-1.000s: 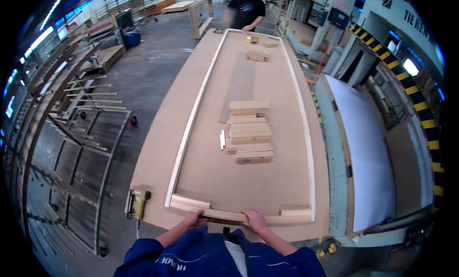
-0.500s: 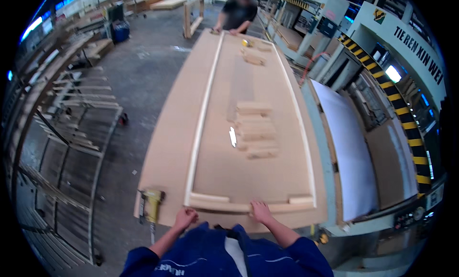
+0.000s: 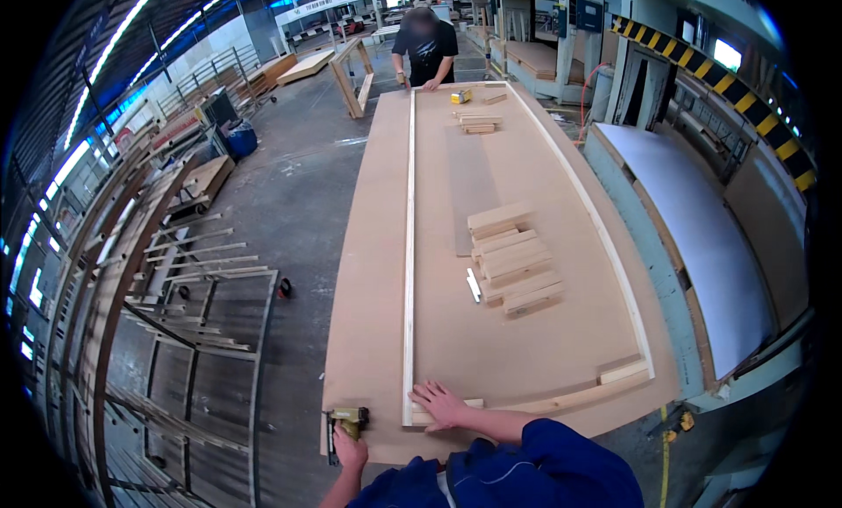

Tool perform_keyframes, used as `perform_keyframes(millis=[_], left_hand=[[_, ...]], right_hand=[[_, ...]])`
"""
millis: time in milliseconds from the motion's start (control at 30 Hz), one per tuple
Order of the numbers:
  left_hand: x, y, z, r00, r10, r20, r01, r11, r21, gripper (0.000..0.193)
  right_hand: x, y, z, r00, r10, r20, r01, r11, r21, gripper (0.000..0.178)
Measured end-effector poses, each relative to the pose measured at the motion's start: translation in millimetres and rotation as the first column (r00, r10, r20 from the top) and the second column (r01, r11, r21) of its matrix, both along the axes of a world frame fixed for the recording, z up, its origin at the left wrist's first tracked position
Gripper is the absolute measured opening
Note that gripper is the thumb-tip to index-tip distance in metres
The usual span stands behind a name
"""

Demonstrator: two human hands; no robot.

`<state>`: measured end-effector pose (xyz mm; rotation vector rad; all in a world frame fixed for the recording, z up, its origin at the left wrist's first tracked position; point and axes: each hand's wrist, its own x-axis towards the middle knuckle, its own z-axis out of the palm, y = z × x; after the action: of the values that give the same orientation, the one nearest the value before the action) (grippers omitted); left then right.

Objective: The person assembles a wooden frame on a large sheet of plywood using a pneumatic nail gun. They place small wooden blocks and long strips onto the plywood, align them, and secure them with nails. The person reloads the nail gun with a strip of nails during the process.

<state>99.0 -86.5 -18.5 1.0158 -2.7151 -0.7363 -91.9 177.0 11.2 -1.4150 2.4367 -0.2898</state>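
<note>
The left hand (image 3: 351, 452) is grasping a nail gun (image 3: 351, 417), fingers wrapping its grip, at the near left corner of a large brown board (image 3: 368, 245); whether the tool is resting on the board cannot be told. The right hand (image 3: 443, 405) is lying palm down, fingers spreading unclenched, over the corner where the left rail (image 3: 410, 245) is meeting the near crosspiece (image 3: 570, 401). The right rail (image 3: 586, 219) is running along the board's other side, and a short block (image 3: 624, 373) is sitting inside the near right corner. Between the rails, a group of wooden blocks (image 3: 516, 261) is lying beside white strips (image 3: 474, 285), with a smaller wood pile (image 3: 478, 123) lying farther off. A co-worker (image 3: 425, 52) is standing at the far end.
</note>
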Motion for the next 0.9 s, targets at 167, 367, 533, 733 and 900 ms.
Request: perform_keyframes(millis=[167, 367, 533, 733, 900], left_hand=[[-1, -15, -2, 1.000, -0.019, 0.001, 0.018, 0.993, 0.118, 0.080], [1, 19, 43, 0.982, 0.185, 0.029, -0.186, 0.944, 0.273, 0.049], [34, 59, 31, 0.943, 0.330, 0.037, -0.305, 0.813, 0.496, 0.036], [29, 90, 73, 0.963, 0.225, 0.149, -0.270, 0.833, 0.483, 0.038], [15, 99, 80, 0.970, 0.160, 0.185, -0.233, 0.836, 0.497, 0.035]], right_hand=[[-1, -3, -7, 0.997, 0.071, 0.013, -0.071, 0.997, 0.000, 0.115], [0, -2, -33, 0.997, 0.003, 0.081, 0.003, 0.997, -0.081, 0.118], [-23, -16, -12, 0.982, 0.188, -0.035, -0.190, 0.980, -0.057, 0.120], [-34, -36, -24, 0.949, 0.316, -0.012, -0.316, 0.944, -0.095, 0.098], [-31, -45, -21, 0.959, 0.282, 0.014, -0.280, 0.956, -0.088, 0.089]])
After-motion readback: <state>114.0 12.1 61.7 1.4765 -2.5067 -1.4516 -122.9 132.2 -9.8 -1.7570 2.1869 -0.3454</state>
